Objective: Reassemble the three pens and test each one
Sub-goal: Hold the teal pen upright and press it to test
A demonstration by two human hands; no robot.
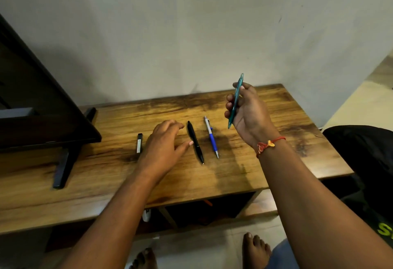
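A wooden table (pixel 293 117) is set against a grey wall (pixel 191 34). The teal pen (pixel 236 100) is gripped nearly upright by the curled fingers (pixel 228 106) of the right hand (pixel 248 113), raised above the tabletop. The left hand (pixel 163 141) is held with fingers spread and relaxed. Just beside its thumb the black pen (pixel 195 142) is laid flat, and beyond that lies the blue-and-white pen (pixel 211 136). On that hand's far side a small black stick (pixel 139 143) is seen, with a dark screen's foot (pixel 63 166) farther out.

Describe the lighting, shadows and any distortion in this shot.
Head view: dim, warm light; the right hand holds the teal pen aloft, and a soft shadow lies on the table around the blue pen; the wide-angle lens bows the table edges.
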